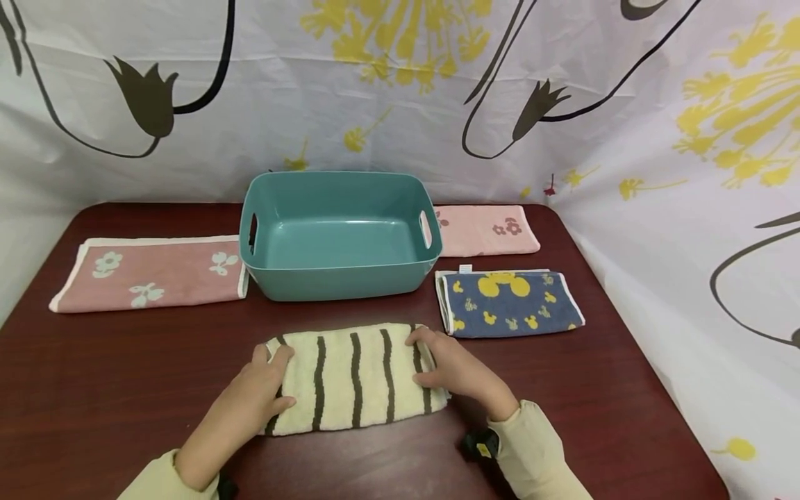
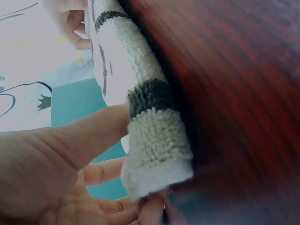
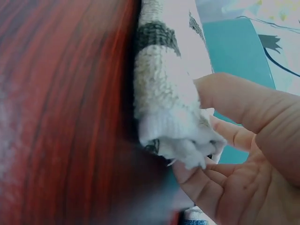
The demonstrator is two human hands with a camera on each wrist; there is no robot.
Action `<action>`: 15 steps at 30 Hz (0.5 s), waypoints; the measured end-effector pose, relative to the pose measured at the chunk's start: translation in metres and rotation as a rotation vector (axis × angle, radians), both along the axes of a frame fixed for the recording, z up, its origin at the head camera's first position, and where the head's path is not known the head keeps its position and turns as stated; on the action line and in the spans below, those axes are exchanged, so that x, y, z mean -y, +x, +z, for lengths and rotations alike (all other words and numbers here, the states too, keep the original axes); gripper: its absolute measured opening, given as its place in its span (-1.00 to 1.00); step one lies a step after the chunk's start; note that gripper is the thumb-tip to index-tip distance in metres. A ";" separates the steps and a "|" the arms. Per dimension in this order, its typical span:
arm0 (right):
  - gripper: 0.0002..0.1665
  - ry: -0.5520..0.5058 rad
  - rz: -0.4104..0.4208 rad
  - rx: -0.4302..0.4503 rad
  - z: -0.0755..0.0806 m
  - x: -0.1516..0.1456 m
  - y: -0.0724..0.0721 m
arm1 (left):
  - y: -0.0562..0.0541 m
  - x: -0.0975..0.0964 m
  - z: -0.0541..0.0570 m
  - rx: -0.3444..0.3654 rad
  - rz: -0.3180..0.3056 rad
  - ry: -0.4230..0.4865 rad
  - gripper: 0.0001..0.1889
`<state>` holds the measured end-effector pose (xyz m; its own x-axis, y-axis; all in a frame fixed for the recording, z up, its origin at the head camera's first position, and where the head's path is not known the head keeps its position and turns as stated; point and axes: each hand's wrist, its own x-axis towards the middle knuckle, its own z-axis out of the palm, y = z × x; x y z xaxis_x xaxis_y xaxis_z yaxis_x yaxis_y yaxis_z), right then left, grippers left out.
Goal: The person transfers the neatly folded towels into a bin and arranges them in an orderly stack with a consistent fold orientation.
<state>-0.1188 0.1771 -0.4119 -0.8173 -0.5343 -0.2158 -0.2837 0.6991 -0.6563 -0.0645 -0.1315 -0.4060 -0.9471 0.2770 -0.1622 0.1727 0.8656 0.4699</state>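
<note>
A cream towel with dark wavy stripes (image 1: pixel 337 378) lies folded on the table, close to the front. My left hand (image 1: pixel 253 389) grips its left end; the left wrist view has the thumb (image 2: pixel 101 129) on top and fingers curled round the end. At the opposite end, my right hand (image 1: pixel 459 364) holds the towel the same way, thumb (image 3: pixel 234 96) over the upper face and fingertips at the folded edge. The fold layers show at that end in the right wrist view. Some fingertips are hidden behind the towel.
Behind the towel stands a teal basin (image 1: pixel 337 283) with side handle holes. Folded pink towels lie left (image 1: pixel 181 278) and right (image 1: pixel 478 229) of it. A navy towel with yellow mouse heads (image 1: pixel 512 309) is at right. A patterned white curtain (image 1: pixel 375 104) hangs behind the table.
</note>
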 end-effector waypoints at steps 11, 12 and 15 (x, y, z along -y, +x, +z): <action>-0.45 -0.010 -0.001 0.005 -0.004 0.005 0.002 | -0.008 -0.002 0.003 0.144 0.007 0.072 -0.39; -0.45 -0.017 0.006 0.007 -0.005 0.005 0.003 | -0.009 -0.002 0.003 0.143 0.003 0.072 -0.41; -0.47 -0.047 0.033 0.013 -0.007 0.002 0.004 | -0.008 -0.001 0.002 0.138 -0.015 0.082 -0.44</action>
